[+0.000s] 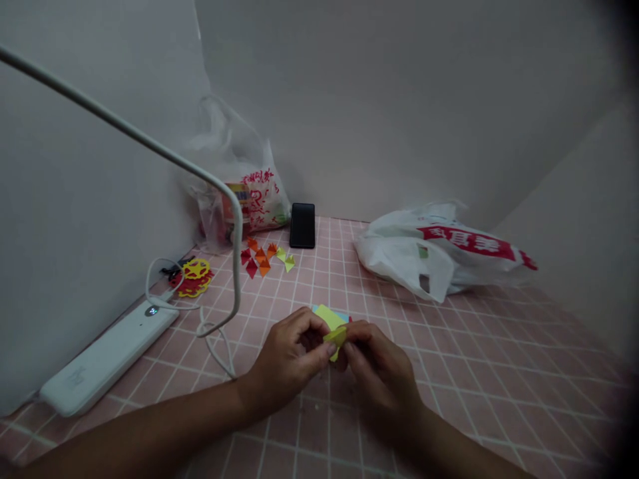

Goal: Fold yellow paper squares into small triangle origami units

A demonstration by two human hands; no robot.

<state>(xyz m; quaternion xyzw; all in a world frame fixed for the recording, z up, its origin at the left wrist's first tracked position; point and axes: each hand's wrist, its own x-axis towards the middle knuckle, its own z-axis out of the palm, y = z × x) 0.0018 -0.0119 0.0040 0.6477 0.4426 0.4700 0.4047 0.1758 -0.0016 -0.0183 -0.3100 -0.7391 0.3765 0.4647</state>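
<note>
Nearest, over the pink gridded worktop [299,442], the left hand [282,356] and the right hand [384,376] meet at a small folded yellow paper [338,336]; the fingers of each pinch it between thumb and forefinger, while the lower fingers curl in and are partly hidden. The paper is thus held between the two hands, in front of a yellow sheet [327,315] lying over a blue sheet [343,316], with a bit of red at their right edge. Off to the left lies a long white device [110,356] with a lit display, a thin looped cable [219,342] near it. Beyond its far end sit a yellow cutout [196,268] and a red cutout [192,290], overlapping. To their right, small folded pieces [263,265] in red, orange and yellow form a loose cluster. A white plastic bag [394,251] slumps at right; farther back, a black phone [302,227] stands beside a filled, see-through bag [267,209] near the wall [349,120]
</note>
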